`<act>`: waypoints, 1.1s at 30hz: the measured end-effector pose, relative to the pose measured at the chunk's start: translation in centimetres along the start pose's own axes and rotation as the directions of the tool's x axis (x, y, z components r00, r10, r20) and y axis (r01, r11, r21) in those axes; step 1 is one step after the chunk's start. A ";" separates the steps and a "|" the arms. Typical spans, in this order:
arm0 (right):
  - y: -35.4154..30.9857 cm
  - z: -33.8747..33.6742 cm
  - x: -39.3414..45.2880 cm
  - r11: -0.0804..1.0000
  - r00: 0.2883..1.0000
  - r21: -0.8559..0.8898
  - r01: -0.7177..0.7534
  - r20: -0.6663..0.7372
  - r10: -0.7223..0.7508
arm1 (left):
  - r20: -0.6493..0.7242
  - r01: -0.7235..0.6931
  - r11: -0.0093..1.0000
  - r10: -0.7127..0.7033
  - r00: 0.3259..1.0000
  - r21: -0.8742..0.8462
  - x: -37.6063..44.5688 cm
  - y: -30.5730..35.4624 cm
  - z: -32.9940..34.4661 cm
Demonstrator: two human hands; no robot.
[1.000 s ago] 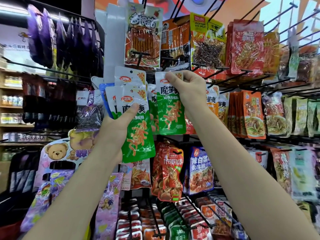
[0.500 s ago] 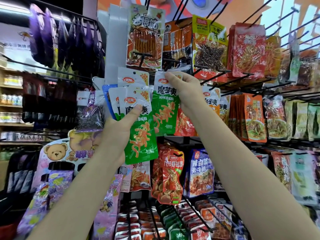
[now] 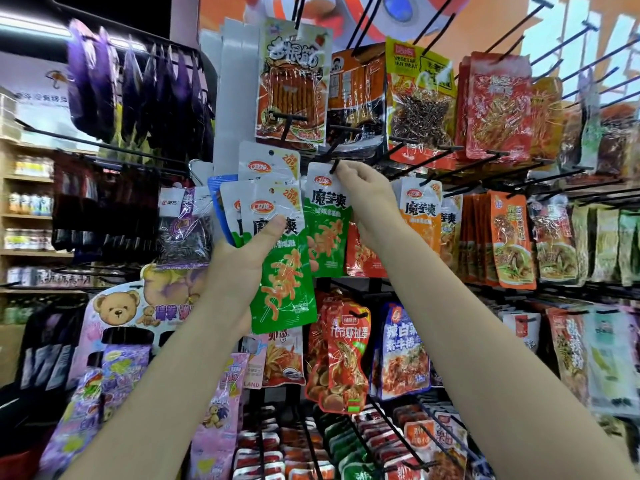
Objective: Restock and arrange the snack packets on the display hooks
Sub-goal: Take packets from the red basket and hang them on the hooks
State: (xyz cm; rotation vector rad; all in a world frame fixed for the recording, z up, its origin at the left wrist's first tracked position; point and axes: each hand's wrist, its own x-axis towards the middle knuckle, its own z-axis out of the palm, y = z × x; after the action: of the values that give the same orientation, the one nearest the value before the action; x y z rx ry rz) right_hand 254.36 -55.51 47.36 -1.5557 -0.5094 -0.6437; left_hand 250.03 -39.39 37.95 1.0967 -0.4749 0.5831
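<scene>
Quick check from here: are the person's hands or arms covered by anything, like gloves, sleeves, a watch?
No. The left hand and right hand are bare, no gloves, rings or watch showing. Both forearms are uncovered to the frame edge; no sleeve is visible.

We see bright, even shop light; glare streaks the glossy packets (image 3: 291, 81) above the fingers (image 3: 341, 169), and wide-angle bending warps the soft edges.

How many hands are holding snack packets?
2. The left hand grips a fanned stack of green packets; the right hand pinches the top of one green packet at a black hook.
</scene>
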 end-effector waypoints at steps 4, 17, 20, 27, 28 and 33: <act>1.6 -0.8 -1.7 0.950 0.950 -0.152 0.273 -0.114 -0.292 | 0.026 0.020 1.000 -0.020 0.999 0.009 -0.4 0.3 0.1; 2.2 -1.3 -5.9 0.953 0.908 -0.072 0.296 0.332 -0.257 | 0.066 0.144 0.986 -0.149 0.987 0.086 -1.8 2.1 3.0; 2.7 -2.1 -5.3 0.981 0.950 0.026 0.194 0.245 -0.195 | 0.038 0.121 0.992 -0.123 0.992 0.042 -1.8 1.6 2.6; 2.1 -2.3 -3.9 0.987 0.998 0.160 0.014 0.064 -0.024 | -0.106 0.086 0.996 -0.083 0.991 0.028 -2.1 1.1 2.4; 1.6 -2.0 -3.9 0.991 0.999 0.132 0.017 0.043 -0.023 | -0.122 0.064 0.997 -0.059 0.991 0.035 -2.1 1.0 2.5; 0.1 -1.8 -2.7 0.993 0.994 0.060 0.097 -0.049 -0.094 | -0.129 0.070 0.996 -0.077 0.989 -0.057 -2.2 0.5 2.5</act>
State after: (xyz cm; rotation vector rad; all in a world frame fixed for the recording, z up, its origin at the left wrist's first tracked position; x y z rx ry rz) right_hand 252.28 -57.20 45.55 -1.4608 -0.5669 -0.7291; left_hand 247.82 -41.92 37.87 1.0146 -0.3319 0.5707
